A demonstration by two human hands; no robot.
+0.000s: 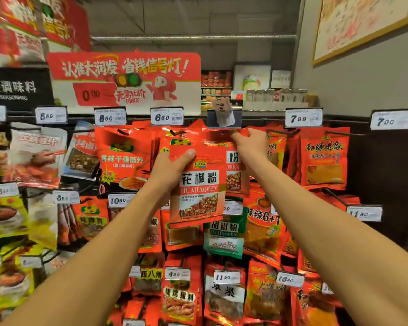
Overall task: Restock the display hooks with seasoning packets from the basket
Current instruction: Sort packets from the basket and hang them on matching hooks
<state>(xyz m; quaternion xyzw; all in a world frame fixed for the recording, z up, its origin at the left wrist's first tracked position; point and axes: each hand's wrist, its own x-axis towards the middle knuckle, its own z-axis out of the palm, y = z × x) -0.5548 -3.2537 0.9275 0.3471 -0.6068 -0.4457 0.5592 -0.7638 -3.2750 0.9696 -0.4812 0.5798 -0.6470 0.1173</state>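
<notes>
Your left hand (174, 164) grips a red HUAJIAOFEN packet (198, 187) by its top edge, thumb across the front, while your right hand (250, 143) pinches the top of a matching packet (236, 175) just under the tilted 7.00 price tag (223, 112).

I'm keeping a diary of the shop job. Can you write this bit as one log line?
step: hanging packet | left hand: holds huajiaofen packet | right hand: pinches top of second huajiaofen packet at hook | basket: not in view
</notes>
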